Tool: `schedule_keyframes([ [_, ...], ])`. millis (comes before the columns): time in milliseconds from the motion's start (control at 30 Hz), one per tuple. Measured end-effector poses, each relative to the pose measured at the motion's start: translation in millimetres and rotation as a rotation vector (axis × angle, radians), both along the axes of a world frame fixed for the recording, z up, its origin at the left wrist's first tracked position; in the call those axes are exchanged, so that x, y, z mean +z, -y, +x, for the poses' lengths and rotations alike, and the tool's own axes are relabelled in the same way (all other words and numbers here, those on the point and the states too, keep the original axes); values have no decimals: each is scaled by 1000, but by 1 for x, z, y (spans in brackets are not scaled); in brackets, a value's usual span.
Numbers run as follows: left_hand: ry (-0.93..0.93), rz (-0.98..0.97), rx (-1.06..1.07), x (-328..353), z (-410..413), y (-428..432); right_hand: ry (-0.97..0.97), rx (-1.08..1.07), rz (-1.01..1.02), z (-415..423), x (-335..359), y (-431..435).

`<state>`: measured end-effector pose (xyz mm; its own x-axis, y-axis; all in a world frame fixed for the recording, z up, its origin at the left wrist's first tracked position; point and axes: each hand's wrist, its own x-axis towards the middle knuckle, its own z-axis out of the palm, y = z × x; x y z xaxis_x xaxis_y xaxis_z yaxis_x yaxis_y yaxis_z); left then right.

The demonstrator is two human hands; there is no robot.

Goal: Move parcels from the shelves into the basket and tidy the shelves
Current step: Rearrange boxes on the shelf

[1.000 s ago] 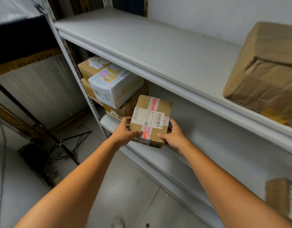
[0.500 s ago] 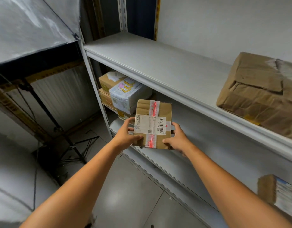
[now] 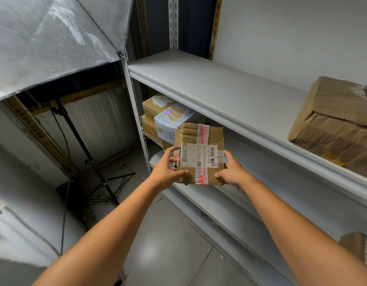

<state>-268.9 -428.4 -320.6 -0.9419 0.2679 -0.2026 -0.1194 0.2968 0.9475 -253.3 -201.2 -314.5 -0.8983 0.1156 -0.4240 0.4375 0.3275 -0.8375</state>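
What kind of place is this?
Likely a parcel storeroom: metal shelves hold taped cardboard boxes, and the left hand and right hand hold a parcel bearing a barcoded label.

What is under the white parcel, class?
A brown box, its left end showing. The held parcel covers the rest, so its right end cannot be seen.

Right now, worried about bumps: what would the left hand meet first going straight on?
The left hand grips the taped parcel; beyond that, probably the white printed parcel, depth unclear.
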Motion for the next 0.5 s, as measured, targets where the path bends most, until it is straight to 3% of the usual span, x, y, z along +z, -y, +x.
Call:
schedule_keyframes([
  [500,-52,-47,79,3,-3,22,-76,22,-76,5,4,16],
])
